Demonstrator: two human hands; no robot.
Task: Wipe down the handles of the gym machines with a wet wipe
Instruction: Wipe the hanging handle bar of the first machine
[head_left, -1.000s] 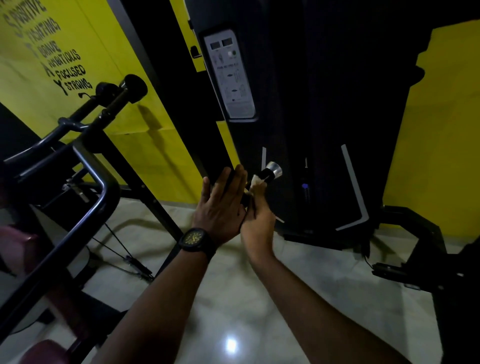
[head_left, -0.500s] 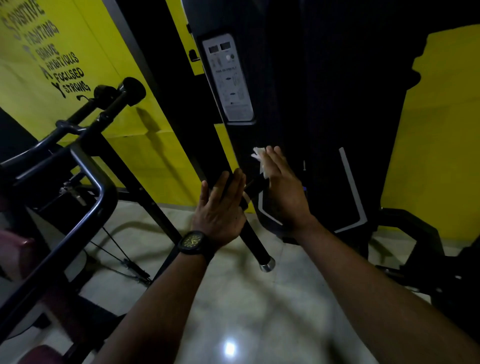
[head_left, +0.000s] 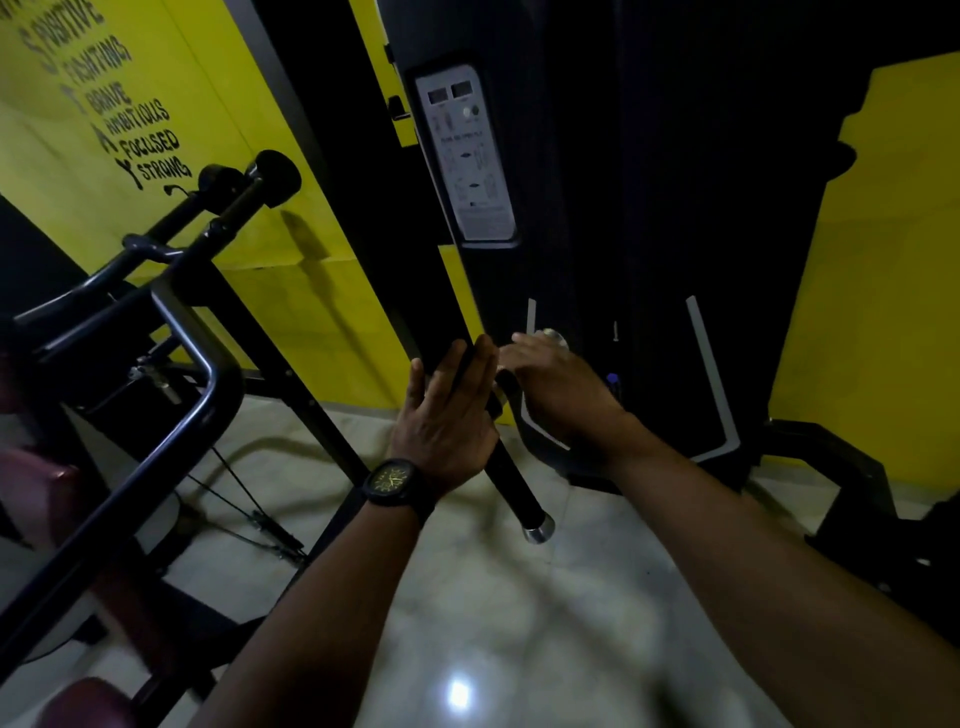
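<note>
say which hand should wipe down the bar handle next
Right, probably: the right hand lies over the bar handle near its top, free to slide down; the left hand presses flat mid-bar.

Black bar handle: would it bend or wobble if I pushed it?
The bar handle looks stiff: straight, dark and silver-capped. It may swing; the left hand lies flat against it, perhaps steadying it. Its smooth round shape could feel slippery.

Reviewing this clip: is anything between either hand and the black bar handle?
Nothing visible. The left hand lies with straight fingers against the bar handle; the right hand is over its upper part, by a chrome end cap. The wipe cannot be made out.
</note>
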